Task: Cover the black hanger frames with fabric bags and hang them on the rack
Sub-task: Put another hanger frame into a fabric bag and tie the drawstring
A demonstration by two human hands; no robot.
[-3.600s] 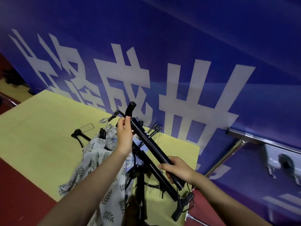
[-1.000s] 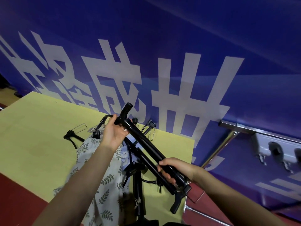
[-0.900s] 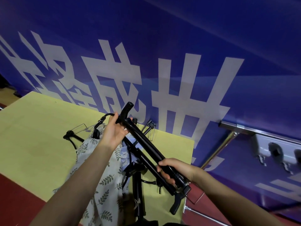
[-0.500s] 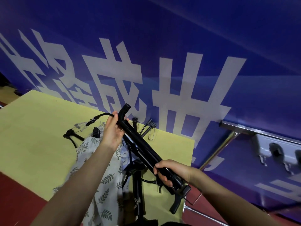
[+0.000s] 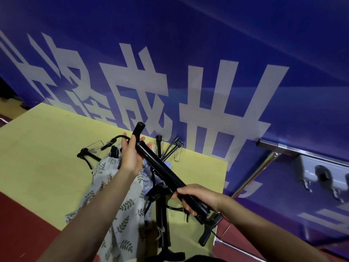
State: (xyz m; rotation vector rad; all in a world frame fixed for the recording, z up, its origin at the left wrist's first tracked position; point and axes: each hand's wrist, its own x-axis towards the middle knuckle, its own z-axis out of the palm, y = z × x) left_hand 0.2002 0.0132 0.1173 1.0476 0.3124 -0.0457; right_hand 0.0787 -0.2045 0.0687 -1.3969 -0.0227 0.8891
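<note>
Slanting from centre frame down toward the lower right, the black hanger frame (image 5: 162, 168) is held above the yellow desk (image 5: 47, 148) by both hands. The left hand (image 5: 132, 156) cradles its upper end, fingers (image 5: 149, 144) loosely spread around the bar. The right hand (image 5: 196, 195) grips the lower end, fingers curled tight round it. Under the left forearm, a leaf-print fabric bag (image 5: 120, 201) drapes off the desk's near edge. More black frames (image 5: 90, 154) lie behind it. A blue banner (image 5: 207, 53) fills the upper frame, with a metal rail (image 5: 306, 154) at right.
</note>
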